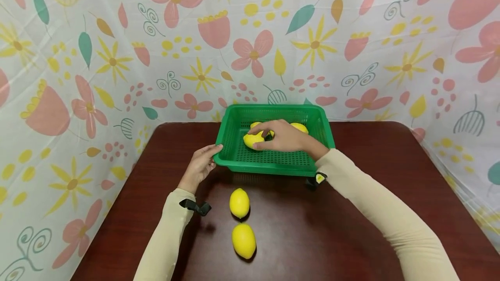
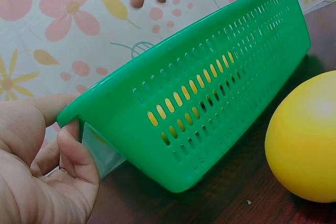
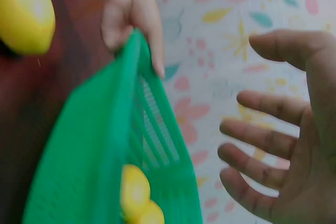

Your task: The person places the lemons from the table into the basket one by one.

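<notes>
A green plastic basket [image 1: 269, 169] with slotted walls stands on the table. My left hand [image 1: 200, 166] grips its near left corner; in the left wrist view the thumb and curled fingers pinch the rim. My right hand [image 1: 287, 137] hovers over the basket, fingers spread and slightly bent, holding nothing; the right wrist view shows a gap between thumb and fingers. Below it in the basket lie a yellow lemon [image 1: 251, 141] and others partly hidden by the hand, one lemon [image 1: 300, 127] towards the right. Two more lemons, a farther one [image 1: 239, 203] and a nearer one [image 1: 244, 241], lie in front of the basket.
The dark reddish-brown table [image 1: 351, 237] has rounded far corners. A white cloth with a flower print [image 1: 254, 55] hangs close behind the basket and along both sides. Black camera mounts, such as the left wrist strap [image 1: 195, 206], sit on both wrists.
</notes>
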Available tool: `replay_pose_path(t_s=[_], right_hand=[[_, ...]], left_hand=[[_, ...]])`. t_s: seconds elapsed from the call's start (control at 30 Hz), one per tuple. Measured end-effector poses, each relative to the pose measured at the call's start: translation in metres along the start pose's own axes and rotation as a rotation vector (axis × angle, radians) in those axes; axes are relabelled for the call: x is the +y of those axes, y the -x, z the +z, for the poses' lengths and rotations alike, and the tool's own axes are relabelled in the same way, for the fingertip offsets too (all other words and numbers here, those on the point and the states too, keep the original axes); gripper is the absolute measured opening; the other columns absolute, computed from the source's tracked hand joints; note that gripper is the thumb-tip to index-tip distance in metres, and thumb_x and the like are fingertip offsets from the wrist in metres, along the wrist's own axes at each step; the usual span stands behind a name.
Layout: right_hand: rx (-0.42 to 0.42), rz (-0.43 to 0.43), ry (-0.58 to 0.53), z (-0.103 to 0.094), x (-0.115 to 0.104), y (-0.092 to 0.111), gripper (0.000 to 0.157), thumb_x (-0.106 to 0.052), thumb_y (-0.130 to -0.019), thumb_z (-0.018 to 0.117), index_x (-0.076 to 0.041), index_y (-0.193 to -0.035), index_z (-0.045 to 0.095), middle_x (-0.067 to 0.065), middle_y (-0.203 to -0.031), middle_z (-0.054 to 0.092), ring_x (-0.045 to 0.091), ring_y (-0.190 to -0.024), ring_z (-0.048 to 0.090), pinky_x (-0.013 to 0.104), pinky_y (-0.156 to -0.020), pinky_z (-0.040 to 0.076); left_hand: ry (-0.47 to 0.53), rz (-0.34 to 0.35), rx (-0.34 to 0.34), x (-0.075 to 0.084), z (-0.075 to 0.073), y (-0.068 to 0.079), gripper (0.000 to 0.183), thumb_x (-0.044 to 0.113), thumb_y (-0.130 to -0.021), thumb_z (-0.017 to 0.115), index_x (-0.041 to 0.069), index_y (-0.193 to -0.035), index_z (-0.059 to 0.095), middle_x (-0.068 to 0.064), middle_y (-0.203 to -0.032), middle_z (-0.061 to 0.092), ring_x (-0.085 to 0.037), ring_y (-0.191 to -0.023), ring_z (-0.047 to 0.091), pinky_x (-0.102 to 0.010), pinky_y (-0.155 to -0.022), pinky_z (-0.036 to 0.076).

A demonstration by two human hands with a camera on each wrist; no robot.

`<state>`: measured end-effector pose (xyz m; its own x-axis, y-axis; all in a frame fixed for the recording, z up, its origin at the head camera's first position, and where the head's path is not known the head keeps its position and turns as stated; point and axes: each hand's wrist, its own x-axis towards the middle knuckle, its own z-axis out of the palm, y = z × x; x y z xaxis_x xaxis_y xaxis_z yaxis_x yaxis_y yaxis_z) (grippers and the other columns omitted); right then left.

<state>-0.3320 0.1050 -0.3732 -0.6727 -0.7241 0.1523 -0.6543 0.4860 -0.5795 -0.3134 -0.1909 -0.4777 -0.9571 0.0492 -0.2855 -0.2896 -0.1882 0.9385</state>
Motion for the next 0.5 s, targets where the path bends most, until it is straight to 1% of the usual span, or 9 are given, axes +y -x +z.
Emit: replay_pose_path(t_s=[0.1, 0.17, 0.27, 0.33, 0.5], right_hand=[[0.048, -0.013, 0.000, 0.012, -0.010, 0.018, 0.046, -0.043, -0.094, 0.074, -0.019, -0.133, 0.069, -0.004, -0.129, 0.069, 0.014, -0.104, 0.064, 0.034, -0.077, 0.055], [0.074, -0.027, -0.008, 0.022, -0.017, 0.030, 0.047, -0.045, -0.092, 0.075, -0.019, -0.131, 0.070, -0.006, -0.127, 0.069, 0.013, -0.104, 0.064, 0.033, -0.076, 0.055], [0.099, -0.044, -0.023, 0.038, -0.029, 0.048, 0.047, -0.048, -0.092, 0.074, -0.021, -0.130, 0.070, -0.007, -0.129, 0.068, 0.015, -0.108, 0.063, 0.036, -0.079, 0.056], [0.105, -0.053, -0.025, 0.048, -0.035, 0.059, 0.046, -0.049, -0.092, 0.074, -0.023, -0.129, 0.070, -0.009, -0.130, 0.067, 0.015, -0.112, 0.062, 0.038, -0.086, 0.054], [0.081, -0.099, -0.003, 0.070, -0.046, 0.079, 0.045, -0.049, -0.091, 0.075, -0.024, -0.128, 0.070, -0.012, -0.131, 0.066, 0.011, -0.121, 0.058, 0.040, -0.098, 0.050]], left_hand=[[-0.001, -0.008, -0.003, 0.000, 0.000, 0.000, 0.046, 0.025, -0.101, 0.068, 0.003, -0.140, 0.056, 0.005, -0.078, 0.066, -0.005, -0.058, 0.050, -0.018, -0.055, 0.037], [0.003, -0.009, -0.003, 0.000, 0.000, 0.001, 0.046, 0.025, -0.101, 0.068, 0.003, -0.140, 0.056, 0.005, -0.078, 0.066, -0.005, -0.058, 0.050, -0.018, -0.055, 0.037], [0.000, -0.005, -0.006, 0.000, -0.001, 0.001, 0.047, 0.026, -0.102, 0.067, 0.003, -0.141, 0.056, 0.005, -0.076, 0.064, -0.005, -0.058, 0.048, -0.018, -0.055, 0.037], [-0.007, -0.001, -0.007, 0.000, -0.001, 0.001, 0.048, 0.027, -0.102, 0.068, 0.004, -0.142, 0.055, 0.006, -0.076, 0.064, -0.005, -0.058, 0.049, -0.018, -0.055, 0.037], [-0.012, -0.011, -0.001, -0.002, 0.000, 0.001, 0.050, 0.028, -0.101, 0.069, 0.005, -0.143, 0.055, 0.006, -0.074, 0.061, -0.006, -0.058, 0.047, -0.018, -0.055, 0.038]])
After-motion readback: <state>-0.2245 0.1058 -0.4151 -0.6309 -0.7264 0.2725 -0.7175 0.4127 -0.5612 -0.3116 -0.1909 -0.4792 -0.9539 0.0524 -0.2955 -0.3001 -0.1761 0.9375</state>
